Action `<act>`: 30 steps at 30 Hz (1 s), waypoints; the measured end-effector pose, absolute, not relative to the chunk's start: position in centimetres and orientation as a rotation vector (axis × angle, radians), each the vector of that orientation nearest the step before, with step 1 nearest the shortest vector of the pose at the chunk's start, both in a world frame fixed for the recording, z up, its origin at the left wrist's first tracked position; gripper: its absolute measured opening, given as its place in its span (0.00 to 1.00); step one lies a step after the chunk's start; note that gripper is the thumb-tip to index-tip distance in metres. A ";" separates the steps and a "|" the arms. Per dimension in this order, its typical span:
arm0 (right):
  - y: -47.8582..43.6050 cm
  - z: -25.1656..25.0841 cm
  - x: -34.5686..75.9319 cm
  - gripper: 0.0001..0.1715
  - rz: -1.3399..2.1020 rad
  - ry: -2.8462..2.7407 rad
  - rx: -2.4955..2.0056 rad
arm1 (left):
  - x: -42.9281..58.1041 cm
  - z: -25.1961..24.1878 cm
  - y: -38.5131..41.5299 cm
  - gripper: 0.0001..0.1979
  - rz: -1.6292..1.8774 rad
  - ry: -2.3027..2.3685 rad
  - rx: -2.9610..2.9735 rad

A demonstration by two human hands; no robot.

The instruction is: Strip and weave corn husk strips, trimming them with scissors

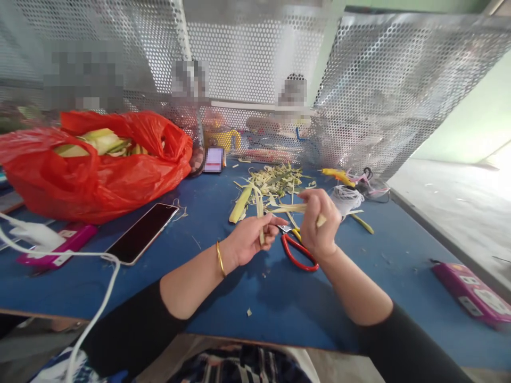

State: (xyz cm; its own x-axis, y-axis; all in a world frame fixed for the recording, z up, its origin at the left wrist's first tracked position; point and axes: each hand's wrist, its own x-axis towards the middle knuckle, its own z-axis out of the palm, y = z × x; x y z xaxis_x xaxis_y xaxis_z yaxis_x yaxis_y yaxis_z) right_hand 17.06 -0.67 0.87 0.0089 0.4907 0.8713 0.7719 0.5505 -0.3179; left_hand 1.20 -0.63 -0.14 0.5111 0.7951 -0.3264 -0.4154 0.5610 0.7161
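Both my hands are raised just above the blue table [247, 298], close together. My left hand [251, 236], with a gold bangle on the wrist, pinches pale yellow-green leaf strips [261, 210] that hang down through its fingers. My right hand [317, 223] is closed on the other end of a leaf strip [287, 208], which runs level between the two hands. Red-handled scissors [295, 250] lie on the table right under my hands. A heap of leaf trimmings [275, 181] lies behind them.
A red plastic bag [96, 165] of leaves sits at the back left. A phone [141, 232] lies face up near a white cable [96, 308] and a pink case [56, 247]. White thread [346, 197] lies at right, a purple case [473, 292] at the right edge. A perforated metal screen [383, 90] stands behind, with people beyond it.
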 end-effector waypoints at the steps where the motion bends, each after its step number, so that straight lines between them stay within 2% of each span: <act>1: -0.6 0.5 17.0 0.23 -0.392 -1.777 -1.002 | 1.3 -0.3 -0.6 0.17 0.772 0.662 0.577; 6: 0.1 -0.8 16.6 0.14 -0.679 -2.295 -0.630 | 1.1 0.1 0.1 0.16 0.887 0.571 0.327; 10: 0.1 -0.8 16.1 0.14 -0.628 -2.339 -0.454 | 0.3 1.4 0.6 0.15 1.074 0.712 0.342; 13: -0.3 -0.4 15.8 0.26 -0.337 -2.247 -0.505 | 0.0 2.0 0.8 0.16 1.207 0.762 0.396; 15: -0.6 -0.1 15.6 0.25 -0.030 -2.078 -0.761 | 0.0 2.1 0.8 0.16 1.288 0.756 0.422; 18: -0.7 0.3 15.0 0.24 0.708 -1.827 -1.162 | 0.0 1.5 0.9 0.14 1.336 0.714 0.492; 20: -0.8 0.4 14.4 0.27 1.226 -1.655 -1.244 | 0.1 1.1 0.9 0.12 1.343 0.690 0.540; 22: -0.9 0.5 13.9 0.29 1.525 -1.465 -1.230 | 0.1 0.8 0.9 0.12 1.341 0.679 0.573; 25: -1.1 0.6 13.5 0.28 1.562 -1.288 -1.196 | 0.2 0.7 1.0 0.11 1.320 0.677 0.592; 30: -0.9 0.5 13.6 0.23 1.297 -1.331 -1.237 | 0.4 0.7 0.8 0.15 1.214 0.658 0.605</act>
State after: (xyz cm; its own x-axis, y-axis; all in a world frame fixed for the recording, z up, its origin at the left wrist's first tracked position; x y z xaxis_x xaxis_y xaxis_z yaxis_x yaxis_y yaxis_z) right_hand 13.61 -0.90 0.54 -0.1184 0.9917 -0.0493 0.0752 -0.0405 -0.9963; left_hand 0.37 0.84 0.71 0.2136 0.9679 -0.1328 -0.6394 0.2413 0.7300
